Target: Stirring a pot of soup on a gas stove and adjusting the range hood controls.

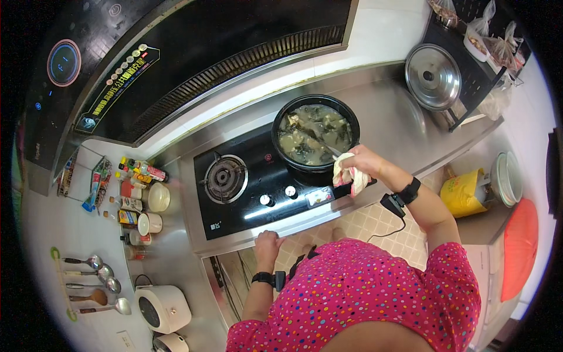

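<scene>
A black pot (276, 140) full of broth with dark leafy pieces and pale chunks stands on the right side of the gas stove (237, 215). At its near right rim, my right hand (367, 162) grips a bunched white cloth (349, 172) with pinkish edges. From the cloth a metal utensil (330, 149) slants into the broth; its working end is submerged. My left hand (267, 246) rests at the front edge of the steel counter, left of the stove knobs, fingers curled; nothing shows in it.
An unlit burner (223, 177) is at the stove's left. A steel lid (433, 77) leans against a black rack (477, 88) at the right. Bottles and jars (136, 193) line the left wall, near hanging ladles (105, 273) and a rice cooker (163, 309). The range hood (246, 53) overhangs the back.
</scene>
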Motion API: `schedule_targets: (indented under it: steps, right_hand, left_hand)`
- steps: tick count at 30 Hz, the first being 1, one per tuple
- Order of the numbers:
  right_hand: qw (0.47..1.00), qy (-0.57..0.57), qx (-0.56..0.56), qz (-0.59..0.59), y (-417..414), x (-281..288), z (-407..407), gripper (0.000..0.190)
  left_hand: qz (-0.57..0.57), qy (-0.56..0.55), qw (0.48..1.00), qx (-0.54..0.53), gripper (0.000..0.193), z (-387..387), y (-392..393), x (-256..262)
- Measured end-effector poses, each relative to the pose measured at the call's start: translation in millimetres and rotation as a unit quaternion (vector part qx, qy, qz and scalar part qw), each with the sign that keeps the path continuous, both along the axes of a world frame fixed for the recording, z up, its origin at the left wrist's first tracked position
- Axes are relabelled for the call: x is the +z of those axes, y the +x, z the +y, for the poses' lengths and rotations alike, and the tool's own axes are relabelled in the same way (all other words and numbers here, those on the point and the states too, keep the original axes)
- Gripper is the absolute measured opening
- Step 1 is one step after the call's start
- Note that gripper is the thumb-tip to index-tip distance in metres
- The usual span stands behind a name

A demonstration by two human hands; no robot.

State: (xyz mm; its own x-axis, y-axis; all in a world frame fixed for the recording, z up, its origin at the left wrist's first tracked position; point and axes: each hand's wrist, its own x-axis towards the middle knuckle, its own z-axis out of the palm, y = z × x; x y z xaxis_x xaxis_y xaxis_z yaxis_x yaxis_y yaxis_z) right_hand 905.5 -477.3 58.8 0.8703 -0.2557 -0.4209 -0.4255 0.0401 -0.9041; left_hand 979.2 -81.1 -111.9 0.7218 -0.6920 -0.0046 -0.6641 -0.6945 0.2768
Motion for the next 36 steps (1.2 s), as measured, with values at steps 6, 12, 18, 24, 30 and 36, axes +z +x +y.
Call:
schedule_targets:
  steps: [6,12,18,24,30,36]
  right_hand:
    - [0.998,0.051,0.002,0.025,-8.0,0.1,3.3,0.023]
    - [0.972,0.236,0.002,-0.005,-17.0,-8.5,-8.7,0.035]
    - [0.907,0.414,0.012,-0.076,-25.7,-1.3,-19.4,0.046]
    - [0.998,0.03,-0.062,-0.005,-34.3,15.2,-22.6,0.024]
    - [0.881,-0.472,0.025,0.027,-36.1,31.9,-18.5,0.017]
    - [0.799,-0.601,0.019,0.01,-11.1,23.7,-17.1,0.019]
  left_hand:
    - [-0.011,-0.009,1.0,-0.001,0.031,-0.3,-1.8,1.9]
    - [-0.009,-0.012,1.0,-0.003,0.032,-0.1,-1.1,1.7]
    - [-0.012,-0.027,1.0,-0.002,0.032,1.1,-0.9,-3.4]
    - [-0.011,-0.029,1.0,-0.002,0.031,1.5,-1.4,-2.1]
    - [-0.011,-0.036,0.999,-0.007,0.03,2.1,-0.6,-3.7]
    - [0.0,-0.022,1.0,-0.005,0.03,2.3,-1.0,-3.6]
